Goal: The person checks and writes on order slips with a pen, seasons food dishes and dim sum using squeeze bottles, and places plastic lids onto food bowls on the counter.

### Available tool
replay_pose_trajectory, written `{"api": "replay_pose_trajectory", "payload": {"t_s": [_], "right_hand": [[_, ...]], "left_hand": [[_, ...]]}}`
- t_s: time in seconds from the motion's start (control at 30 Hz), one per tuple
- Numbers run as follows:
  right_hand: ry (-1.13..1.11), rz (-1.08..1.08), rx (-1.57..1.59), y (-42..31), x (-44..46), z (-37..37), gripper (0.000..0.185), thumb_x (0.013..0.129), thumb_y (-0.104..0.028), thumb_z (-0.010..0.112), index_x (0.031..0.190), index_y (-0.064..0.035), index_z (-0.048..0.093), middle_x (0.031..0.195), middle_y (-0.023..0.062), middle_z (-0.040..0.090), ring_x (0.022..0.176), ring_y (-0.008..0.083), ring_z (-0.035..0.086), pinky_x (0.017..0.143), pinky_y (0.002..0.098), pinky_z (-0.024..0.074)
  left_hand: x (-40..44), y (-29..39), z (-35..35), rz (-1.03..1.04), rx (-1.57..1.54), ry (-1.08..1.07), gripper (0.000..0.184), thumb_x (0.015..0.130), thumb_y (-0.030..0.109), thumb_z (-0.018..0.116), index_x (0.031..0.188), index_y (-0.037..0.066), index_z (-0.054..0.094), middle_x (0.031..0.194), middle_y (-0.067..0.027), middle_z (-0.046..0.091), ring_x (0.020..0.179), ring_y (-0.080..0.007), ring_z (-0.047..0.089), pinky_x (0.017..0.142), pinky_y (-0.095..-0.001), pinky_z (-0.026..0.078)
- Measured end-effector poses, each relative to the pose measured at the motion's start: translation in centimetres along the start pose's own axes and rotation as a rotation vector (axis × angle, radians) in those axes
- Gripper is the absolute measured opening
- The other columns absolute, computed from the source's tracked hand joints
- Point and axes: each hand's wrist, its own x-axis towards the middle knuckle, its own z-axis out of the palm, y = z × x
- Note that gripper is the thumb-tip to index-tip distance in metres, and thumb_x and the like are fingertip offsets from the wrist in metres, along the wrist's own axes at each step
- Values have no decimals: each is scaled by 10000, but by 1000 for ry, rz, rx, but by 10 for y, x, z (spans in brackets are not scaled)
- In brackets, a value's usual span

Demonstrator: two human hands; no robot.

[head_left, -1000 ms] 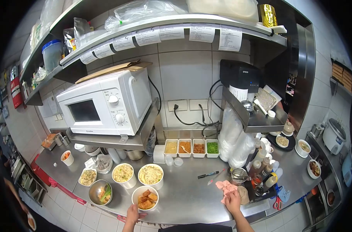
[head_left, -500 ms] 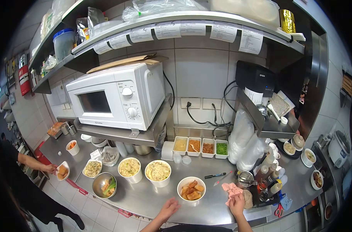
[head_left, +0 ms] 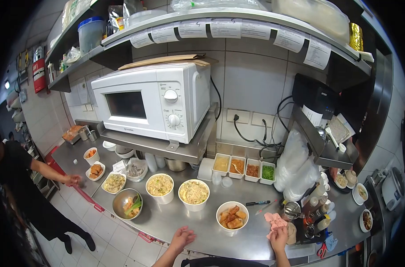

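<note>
My right hand point(head_left: 279, 238) pinches a crumpled pink cloth point(head_left: 274, 221) on the steel counter, with a folded brown cloth point(head_left: 291, 233) beside it. My left hand point(head_left: 182, 237) is open and empty, palm turned inward, over the counter's front edge. Between my hands stands a white paper bowl point(head_left: 232, 228) of browned, fried-looking pieces point(head_left: 232, 216). Farther left are two white tubs of a rice-like food, the nearer one point(head_left: 193, 205) and the other point(head_left: 161, 198). A metal bowl point(head_left: 118, 207) holds food with green leaves.
A co-worker's hand point(head_left: 71, 180) is by the left counter edge, near a white dish of fried food point(head_left: 96, 178). A microwave point(head_left: 151, 100) sits on a raised shelf. Several topping containers point(head_left: 252, 179) line the wall. Sauce bottles point(head_left: 311, 207) and red scissors point(head_left: 322, 250) lie right.
The view has swung left, shifting the scene rightward. The co-worker has let go of the white dish, which now rests on the counter. My right hand keeps hold of the pink cloth.
</note>
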Motion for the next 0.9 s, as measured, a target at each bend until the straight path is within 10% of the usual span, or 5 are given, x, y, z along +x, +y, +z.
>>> {"api": "replay_pose_trajectory", "payload": {"t_s": [0.6, 0.9], "right_hand": [[-105, -24, 61, 17, 0, 12, 131, 769, -28, 523, 883, 33, 544, 951, 138, 478, 825, 236, 521, 709, 333, 435], [-87, -34, 19, 21, -1, 14, 141, 724, -33, 521, 851, 22, 548, 888, 142, 473, 818, 296, 497, 711, 363, 428]], "left_hand": [[13, 21, -108, 310, -659, 522, 595, 861, 142, 473, 1351, 81, 141, 1206, -186, 391, 987, -403, 574, 774, -482, 514], [-10, 101, -212, 360, 23, 849, 768, 878, 314, 487, 1413, 189, -49, 1340, -265, 316, 791, -372, 633, 474, -392, 545]]}}
